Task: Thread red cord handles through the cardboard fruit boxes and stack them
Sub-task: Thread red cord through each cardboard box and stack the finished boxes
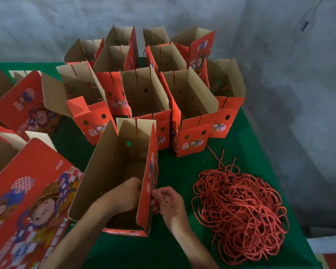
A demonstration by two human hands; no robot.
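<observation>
An open red cardboard fruit box (109,171) stands upright on the green table near me. My left hand (128,193) reaches down inside it, against the right wall; its fingers are hidden by the wall. My right hand (168,202) is outside the same wall with fingers curled, pinching at the wall, where a thin red cord (157,171) runs up the printed face. A tangled heap of red cords (241,210) lies on the table to the right. Several open boxes (190,117) stand in rows behind.
Flat or tipped red boxes (25,200) lie at the left. The green table (173,245) ends at the right beside a grey concrete wall (289,74). A loose cord end (213,154) trails from the heap toward the boxes.
</observation>
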